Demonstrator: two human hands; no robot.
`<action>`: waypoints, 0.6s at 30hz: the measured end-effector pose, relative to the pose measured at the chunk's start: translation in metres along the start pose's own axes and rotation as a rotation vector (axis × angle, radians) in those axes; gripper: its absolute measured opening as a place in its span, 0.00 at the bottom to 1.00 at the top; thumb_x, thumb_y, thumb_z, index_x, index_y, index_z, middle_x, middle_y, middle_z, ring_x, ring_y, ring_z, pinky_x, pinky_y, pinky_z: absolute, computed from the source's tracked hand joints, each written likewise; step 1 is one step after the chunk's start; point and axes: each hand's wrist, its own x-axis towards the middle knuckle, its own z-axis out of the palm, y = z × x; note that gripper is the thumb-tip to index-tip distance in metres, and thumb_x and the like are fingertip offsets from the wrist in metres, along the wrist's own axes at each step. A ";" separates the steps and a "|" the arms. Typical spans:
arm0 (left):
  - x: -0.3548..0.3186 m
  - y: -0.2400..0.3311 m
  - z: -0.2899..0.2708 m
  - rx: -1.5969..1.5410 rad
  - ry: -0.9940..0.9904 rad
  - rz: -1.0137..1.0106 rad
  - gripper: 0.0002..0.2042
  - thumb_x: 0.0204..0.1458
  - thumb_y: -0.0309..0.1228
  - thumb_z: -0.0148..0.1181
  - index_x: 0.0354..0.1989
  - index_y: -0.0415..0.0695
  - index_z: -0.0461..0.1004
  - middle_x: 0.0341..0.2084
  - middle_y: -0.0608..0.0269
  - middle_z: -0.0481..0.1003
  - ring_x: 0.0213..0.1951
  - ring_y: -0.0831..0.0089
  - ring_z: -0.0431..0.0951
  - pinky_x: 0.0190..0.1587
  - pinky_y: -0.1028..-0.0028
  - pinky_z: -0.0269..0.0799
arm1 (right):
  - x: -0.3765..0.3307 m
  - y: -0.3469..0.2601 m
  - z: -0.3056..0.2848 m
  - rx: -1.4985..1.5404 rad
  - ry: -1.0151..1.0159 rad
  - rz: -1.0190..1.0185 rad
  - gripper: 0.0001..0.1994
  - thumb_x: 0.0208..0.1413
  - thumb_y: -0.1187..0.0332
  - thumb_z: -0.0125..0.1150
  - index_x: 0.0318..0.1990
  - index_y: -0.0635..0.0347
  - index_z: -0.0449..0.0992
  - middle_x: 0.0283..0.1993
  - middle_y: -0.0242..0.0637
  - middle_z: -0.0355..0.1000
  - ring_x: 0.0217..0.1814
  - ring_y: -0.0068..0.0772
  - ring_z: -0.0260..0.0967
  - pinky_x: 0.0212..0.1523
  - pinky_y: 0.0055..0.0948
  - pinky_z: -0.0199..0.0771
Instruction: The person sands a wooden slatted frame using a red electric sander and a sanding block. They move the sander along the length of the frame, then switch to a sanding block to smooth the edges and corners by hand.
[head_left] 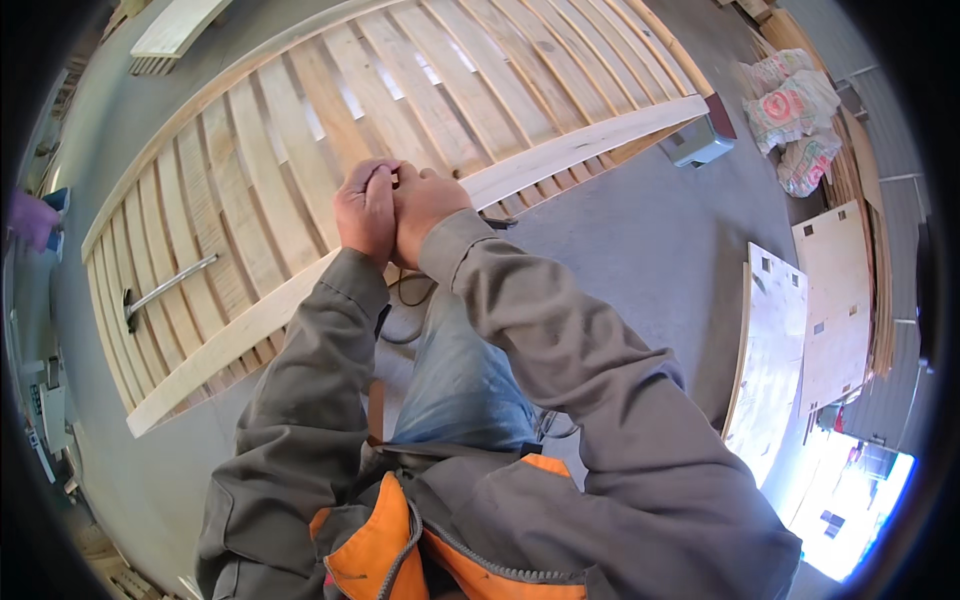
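Both hands meet over the near long edge of a large slatted wooden frame (400,115), around the middle of its near rail (240,335). My left hand (366,210) is closed, its thumb pressed against the fingers. Against it, my right hand (424,208) is closed too, with fingers curled. Whatever they hold between them is small or hidden. Just past my right wrist, a dark slim object (498,223) sticks out below the rail; its kind is unclear. A hammer (170,290) lies across the slats to the left, its head near the left end.
A grey-blue box (700,145) stands by the frame's right corner. White sacks (795,105) are heaped at the far right. Pale boards (770,350) lean farther down that side. A dark cord (405,325) loops below my hands. More planks (178,28) lie at the back left.
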 end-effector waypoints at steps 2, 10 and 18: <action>0.008 0.001 0.037 0.035 -0.045 0.009 0.10 0.64 0.26 0.54 0.43 0.35 0.81 0.37 0.61 0.82 0.40 0.74 0.78 0.47 0.73 0.75 | -0.003 0.031 -0.009 0.001 0.024 0.025 0.30 0.52 0.61 0.67 0.63 0.59 0.70 0.60 0.45 0.71 0.61 0.48 0.72 0.56 0.43 0.79; 0.042 0.001 0.137 0.049 -0.153 0.063 0.11 0.64 0.27 0.53 0.43 0.34 0.81 0.37 0.56 0.83 0.41 0.70 0.80 0.47 0.71 0.76 | 0.003 0.123 -0.030 -0.032 0.089 0.170 0.31 0.51 0.57 0.68 0.62 0.60 0.71 0.59 0.46 0.72 0.58 0.46 0.75 0.55 0.42 0.81; 0.032 -0.003 0.104 0.009 -0.111 -0.004 0.11 0.62 0.27 0.53 0.44 0.37 0.81 0.36 0.53 0.83 0.41 0.65 0.82 0.48 0.70 0.77 | 0.008 0.095 -0.020 -0.087 0.025 0.109 0.29 0.54 0.58 0.66 0.62 0.60 0.71 0.60 0.47 0.72 0.60 0.48 0.74 0.57 0.42 0.80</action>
